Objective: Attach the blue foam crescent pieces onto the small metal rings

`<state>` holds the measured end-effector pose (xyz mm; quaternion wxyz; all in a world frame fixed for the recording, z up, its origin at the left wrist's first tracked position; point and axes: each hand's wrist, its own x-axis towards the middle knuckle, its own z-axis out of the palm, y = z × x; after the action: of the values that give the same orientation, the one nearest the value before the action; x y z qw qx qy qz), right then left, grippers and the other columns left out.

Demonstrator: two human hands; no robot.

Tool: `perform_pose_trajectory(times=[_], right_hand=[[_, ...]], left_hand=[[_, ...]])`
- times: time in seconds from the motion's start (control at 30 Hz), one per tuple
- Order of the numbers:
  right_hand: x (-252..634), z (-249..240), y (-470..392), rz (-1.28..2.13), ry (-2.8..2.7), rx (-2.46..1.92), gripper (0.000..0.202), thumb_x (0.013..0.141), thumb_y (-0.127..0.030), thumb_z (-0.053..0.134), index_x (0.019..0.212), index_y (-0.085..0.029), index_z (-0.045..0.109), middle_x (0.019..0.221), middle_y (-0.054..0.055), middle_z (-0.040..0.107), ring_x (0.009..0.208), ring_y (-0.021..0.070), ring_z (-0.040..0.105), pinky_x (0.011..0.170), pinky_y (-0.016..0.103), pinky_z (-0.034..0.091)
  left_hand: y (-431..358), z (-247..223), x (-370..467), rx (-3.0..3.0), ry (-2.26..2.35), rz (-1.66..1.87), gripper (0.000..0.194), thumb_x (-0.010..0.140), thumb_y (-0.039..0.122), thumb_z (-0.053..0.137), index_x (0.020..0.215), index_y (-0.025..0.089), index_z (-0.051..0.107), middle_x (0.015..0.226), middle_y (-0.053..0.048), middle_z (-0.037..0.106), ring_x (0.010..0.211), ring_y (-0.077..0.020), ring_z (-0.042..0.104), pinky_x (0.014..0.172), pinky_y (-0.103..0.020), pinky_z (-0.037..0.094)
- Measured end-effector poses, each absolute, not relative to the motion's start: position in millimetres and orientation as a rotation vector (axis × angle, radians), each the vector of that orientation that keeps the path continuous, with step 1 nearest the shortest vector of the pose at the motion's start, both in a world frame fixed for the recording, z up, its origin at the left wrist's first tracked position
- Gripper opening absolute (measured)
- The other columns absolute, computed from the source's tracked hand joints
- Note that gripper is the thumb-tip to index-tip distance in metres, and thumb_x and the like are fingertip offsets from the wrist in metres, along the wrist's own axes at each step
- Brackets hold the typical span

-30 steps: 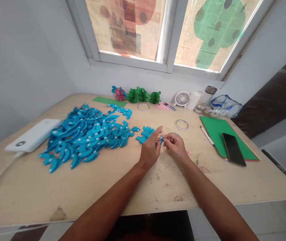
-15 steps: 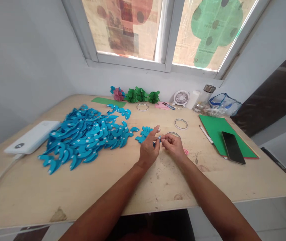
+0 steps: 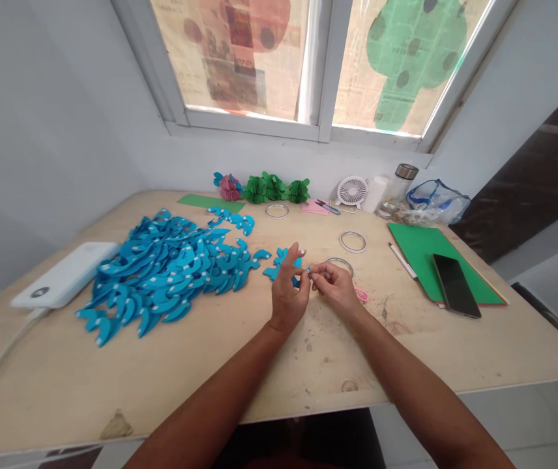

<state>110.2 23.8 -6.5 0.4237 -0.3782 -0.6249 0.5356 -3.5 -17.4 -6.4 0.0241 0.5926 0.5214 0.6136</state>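
My left hand [image 3: 289, 291] and my right hand [image 3: 336, 284] meet fingertip to fingertip above the middle of the table. Both pinch a small blue paper piece, mostly hidden by the fingers. The left index finger points up, away from the pinch. Just behind the left hand lies a small cluster of blue paper pieces [image 3: 275, 266], partly covered by it. Farther left spreads a large heap of curved blue paper pieces [image 3: 171, 267] with white squares on them. A tape roll [image 3: 340, 261] and a pink looped item [image 3: 361, 295] lie by the right hand.
More tape rolls [image 3: 352, 242] lie behind the hands. A white power bank [image 3: 66, 273] with a cable sits left. Green sheets [image 3: 418, 251], a phone [image 3: 455, 284] and a pen [image 3: 403, 260] lie right. Folded paper figures [image 3: 272, 188], scissors [image 3: 328, 207], a fan [image 3: 352, 191] and a bottle [image 3: 399, 191] line the back.
Less of the blue paper piece shows between my fingertips now. My hands stay together in nearly the same place; the view has shifted slightly.
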Motion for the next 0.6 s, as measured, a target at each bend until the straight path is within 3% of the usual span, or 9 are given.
perform_pose_trajectory(times=[0.23, 0.6], right_hand=[[110.0, -2.5, 20.2, 1.377, -1.564, -0.934, 0.018, 0.074, -0.034, 0.059, 0.081, -0.018, 0.062, 0.051, -0.003, 0.056, 0.043, 0.0089, 0.047, 0.041, 0.02, 0.037], [110.6, -0.7, 18.3, 1.402, -1.566, -0.902, 0.014, 0.074, -0.031, 0.058, 0.08, -0.019, 0.061, 0.052, -0.003, 0.057, 0.043, 0.0086, 0.046, 0.042, 0.02, 0.036]], left_hand=[[-18.9, -4.6, -3.3, 1.838, 1.623, 1.934, 0.047, 0.082, 0.01, 0.047, 0.127, 0.021, 0.041, 0.118, -0.012, 0.059, 0.087, -0.0146, 0.062, 0.066, -0.025, 0.051], [-20.8, -2.9, -2.1, 1.793, 1.656, 1.95, 0.048, 0.08, 0.012, 0.052, 0.126, 0.021, 0.042, 0.111, -0.009, 0.062, 0.075, -0.0117, 0.062, 0.065, -0.024, 0.051]])
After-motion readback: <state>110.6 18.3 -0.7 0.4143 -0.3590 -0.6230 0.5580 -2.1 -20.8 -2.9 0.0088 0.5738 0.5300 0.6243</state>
